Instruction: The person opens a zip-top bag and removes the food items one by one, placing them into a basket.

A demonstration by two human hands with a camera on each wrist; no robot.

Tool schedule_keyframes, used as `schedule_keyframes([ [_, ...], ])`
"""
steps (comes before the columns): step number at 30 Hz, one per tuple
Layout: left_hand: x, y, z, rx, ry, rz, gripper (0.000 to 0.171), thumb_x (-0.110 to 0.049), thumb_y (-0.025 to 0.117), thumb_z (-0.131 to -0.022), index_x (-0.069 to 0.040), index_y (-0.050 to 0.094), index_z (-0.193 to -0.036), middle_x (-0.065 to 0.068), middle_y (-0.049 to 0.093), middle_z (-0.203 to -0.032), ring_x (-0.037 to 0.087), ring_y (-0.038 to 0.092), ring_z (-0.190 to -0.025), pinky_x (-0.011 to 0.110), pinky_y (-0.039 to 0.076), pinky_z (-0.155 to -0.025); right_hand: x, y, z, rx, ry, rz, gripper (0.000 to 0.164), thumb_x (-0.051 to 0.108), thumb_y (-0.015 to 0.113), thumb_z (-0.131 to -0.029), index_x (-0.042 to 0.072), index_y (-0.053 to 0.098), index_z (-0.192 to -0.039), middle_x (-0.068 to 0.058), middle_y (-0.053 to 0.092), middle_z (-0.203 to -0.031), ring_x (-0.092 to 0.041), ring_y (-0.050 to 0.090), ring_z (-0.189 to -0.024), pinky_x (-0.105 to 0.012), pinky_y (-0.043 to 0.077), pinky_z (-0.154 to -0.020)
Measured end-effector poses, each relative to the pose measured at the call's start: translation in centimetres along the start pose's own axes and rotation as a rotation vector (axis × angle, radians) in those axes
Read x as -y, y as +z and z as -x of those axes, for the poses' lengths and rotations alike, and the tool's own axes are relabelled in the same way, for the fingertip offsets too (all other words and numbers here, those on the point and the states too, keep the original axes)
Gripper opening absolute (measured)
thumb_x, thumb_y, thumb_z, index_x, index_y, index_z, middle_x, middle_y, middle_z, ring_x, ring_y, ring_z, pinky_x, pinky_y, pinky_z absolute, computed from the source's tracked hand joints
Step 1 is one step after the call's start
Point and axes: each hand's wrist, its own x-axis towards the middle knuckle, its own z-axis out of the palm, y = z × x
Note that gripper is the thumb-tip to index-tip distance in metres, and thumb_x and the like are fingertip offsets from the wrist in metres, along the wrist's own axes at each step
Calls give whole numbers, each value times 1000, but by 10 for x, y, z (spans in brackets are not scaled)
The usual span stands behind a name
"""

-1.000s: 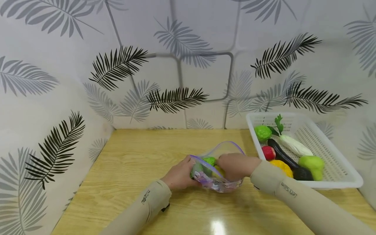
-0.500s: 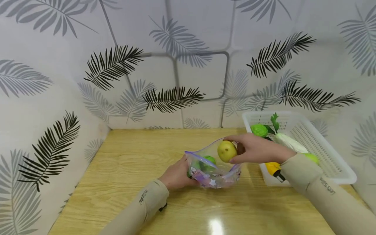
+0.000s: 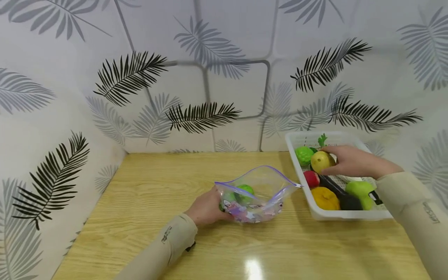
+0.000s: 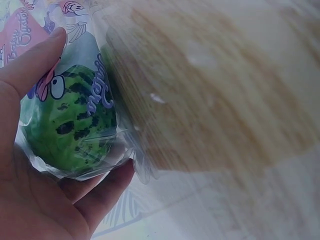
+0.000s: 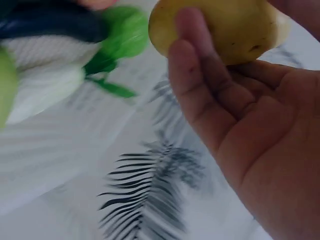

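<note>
In the head view my left hand [image 3: 206, 208] grips the left side of a clear zip bag [image 3: 259, 214] with a purple-edged, open mouth and printed cartoons. Inside the bag lies a green piece [image 3: 244, 190]; the left wrist view shows a dark-striped watermelon [image 4: 75, 125] through the plastic, between thumb and fingers. Over the white basket [image 3: 308, 200] my right hand [image 3: 355, 161] holds a yellow potato [image 3: 321, 162] between thumb and fingers. The right wrist view shows the potato's brown spots, with fingertips along its side.
In the basket are a green bumpy vegetable [image 3: 303, 155], a red piece [image 3: 311, 179], a yellow pumpkin [image 3: 325, 199], a dark eggplant [image 3: 350, 202] and a green pear [image 3: 359, 191]. A white vegetable is partly behind the right hand. Leaf-patterned covering [image 3: 238, 93] borders the wooden table [image 3: 164, 175].
My right hand has come up out of the bag with the potato and moved right, over the basket. The left hand has stayed on the bag.
</note>
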Motion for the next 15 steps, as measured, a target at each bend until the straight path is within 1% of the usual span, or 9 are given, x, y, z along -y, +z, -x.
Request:
schedule_keyframes([
  [2,-1,0,-1,2,1,-4,95,-53,83,-62,-19,41,-139,-1,51,-129,14,51,-105,40,47,-92,-20,4,-1,52,37,18,73,38,70,-84,-9,42,-134,-13,63,-104,-19,55,-79,-45,50,-72],
  [5,-1,1,-1,3,11,-14,94,-54,82,-63,-20,40,-140,-2,49,-132,15,50,-109,40,46,-94,-46,10,-4,140,93,-26,75,35,68,-86,-12,37,-136,-10,63,-95,-19,56,-74,-41,50,-66],
  [7,-1,1,-1,1,15,-17,94,-54,83,-63,-20,41,-140,-2,49,-132,14,50,-109,40,45,-94,-60,14,-7,179,122,-71,76,34,66,-87,-13,33,-137,-7,62,-88,-18,56,-69,-37,49,-61],
  [9,1,0,0,0,16,-22,92,-53,83,-63,-20,42,-139,-2,49,-132,14,50,-109,40,46,-94,-69,18,-10,211,148,-130,80,33,65,-89,-14,26,-140,-9,61,-88,-21,56,-71,-36,50,-59],
  [12,1,1,1,3,20,-24,89,-53,83,-63,-20,45,-137,-2,49,-131,14,49,-109,41,45,-95,-81,23,-11,241,179,-192,84,30,62,-92,-14,13,-144,-14,60,-90,-23,57,-73,-37,52,-59],
  [14,2,0,0,5,26,-24,88,-53,82,-63,-21,45,-137,-1,48,-132,15,49,-110,41,45,-95,-86,25,-11,242,189,-214,83,26,59,-94,-14,7,-145,-20,59,-96,-24,59,-74,-38,53,-60],
  [15,2,0,0,5,28,-21,89,-53,83,-63,-22,45,-137,-2,48,-133,15,49,-110,41,45,-95,-88,25,-10,234,187,-204,80,24,57,-95,-14,7,-145,-26,58,-100,-24,60,-74,-39,54,-61],
])
